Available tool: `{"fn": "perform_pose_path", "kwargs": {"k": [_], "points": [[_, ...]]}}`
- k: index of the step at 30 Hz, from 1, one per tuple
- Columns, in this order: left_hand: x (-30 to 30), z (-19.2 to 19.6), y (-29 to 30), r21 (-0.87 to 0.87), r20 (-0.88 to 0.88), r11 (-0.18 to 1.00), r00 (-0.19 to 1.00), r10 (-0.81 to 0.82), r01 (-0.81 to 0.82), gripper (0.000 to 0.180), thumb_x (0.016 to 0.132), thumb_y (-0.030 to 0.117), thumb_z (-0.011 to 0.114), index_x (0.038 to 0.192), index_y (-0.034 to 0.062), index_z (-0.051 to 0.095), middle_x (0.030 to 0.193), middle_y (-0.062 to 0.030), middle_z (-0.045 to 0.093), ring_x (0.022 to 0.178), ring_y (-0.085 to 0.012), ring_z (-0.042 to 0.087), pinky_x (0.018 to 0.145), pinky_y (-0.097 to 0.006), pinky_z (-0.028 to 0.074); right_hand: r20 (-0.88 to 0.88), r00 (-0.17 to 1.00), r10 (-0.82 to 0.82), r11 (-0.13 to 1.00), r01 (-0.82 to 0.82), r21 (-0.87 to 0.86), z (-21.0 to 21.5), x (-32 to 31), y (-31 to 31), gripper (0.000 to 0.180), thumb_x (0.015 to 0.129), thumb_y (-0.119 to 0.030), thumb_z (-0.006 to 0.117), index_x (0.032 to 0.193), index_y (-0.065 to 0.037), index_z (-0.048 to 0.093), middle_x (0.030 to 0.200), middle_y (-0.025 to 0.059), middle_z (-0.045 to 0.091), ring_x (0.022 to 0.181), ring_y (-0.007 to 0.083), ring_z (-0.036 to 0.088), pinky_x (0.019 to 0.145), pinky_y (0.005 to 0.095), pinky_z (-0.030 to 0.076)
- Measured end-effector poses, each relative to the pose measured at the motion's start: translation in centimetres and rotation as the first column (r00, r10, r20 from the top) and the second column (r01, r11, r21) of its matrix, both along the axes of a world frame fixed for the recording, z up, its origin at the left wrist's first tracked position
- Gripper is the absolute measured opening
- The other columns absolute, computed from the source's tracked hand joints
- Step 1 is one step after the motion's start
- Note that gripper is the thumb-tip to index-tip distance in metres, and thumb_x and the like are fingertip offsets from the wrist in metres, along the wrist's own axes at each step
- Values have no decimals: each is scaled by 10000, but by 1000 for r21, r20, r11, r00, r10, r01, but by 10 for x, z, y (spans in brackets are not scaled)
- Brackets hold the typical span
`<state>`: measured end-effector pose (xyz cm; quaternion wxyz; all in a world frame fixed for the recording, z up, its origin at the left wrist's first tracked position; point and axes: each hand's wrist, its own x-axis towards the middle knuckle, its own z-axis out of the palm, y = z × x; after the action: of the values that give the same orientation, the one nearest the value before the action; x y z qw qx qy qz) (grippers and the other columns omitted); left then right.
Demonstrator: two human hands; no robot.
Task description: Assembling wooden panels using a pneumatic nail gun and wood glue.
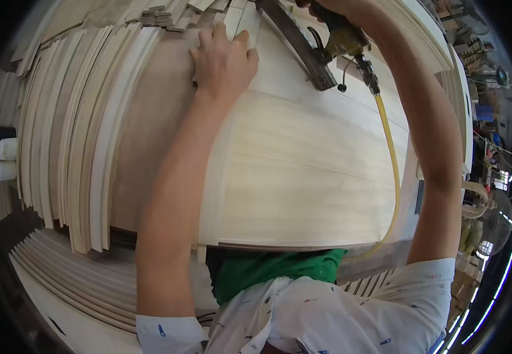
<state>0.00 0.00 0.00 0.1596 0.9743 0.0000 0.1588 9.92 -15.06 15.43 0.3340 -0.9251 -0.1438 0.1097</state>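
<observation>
Near the top of the view my right hand is wrapped round the handle of a pneumatic nail gun. Its long dark magazine slants across the far part of a pale wooden panel. A yellow air hose runs from the gun's fitting toward me along the panel's right side. With fingers spread, my left hand rests on the far left part of the panel, over a narrow wood strip at its edge. Exactly what its fingertips touch is hard to see.
Long wooden strips stand stacked to the left, with more strips lower down. Short wood pieces lie at the far edge. Two white bottles with red tips sit at far left. Workshop clutter and boxes fill the right.
</observation>
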Motion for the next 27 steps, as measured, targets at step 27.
{"fn": "perform_pose_path", "kwargs": {"k": [27], "points": [[-120,10,35,-33,176,948,936,-305,315,346,854,214,641,1127,2,632,1312,-256,473,1243,-405,423,1045,-457,351,-225,950,-216,967,240,86,15,-326,-163,212,807,-134,693,861,49,600,640,30,575,535,86,533,493,243,415]]}}
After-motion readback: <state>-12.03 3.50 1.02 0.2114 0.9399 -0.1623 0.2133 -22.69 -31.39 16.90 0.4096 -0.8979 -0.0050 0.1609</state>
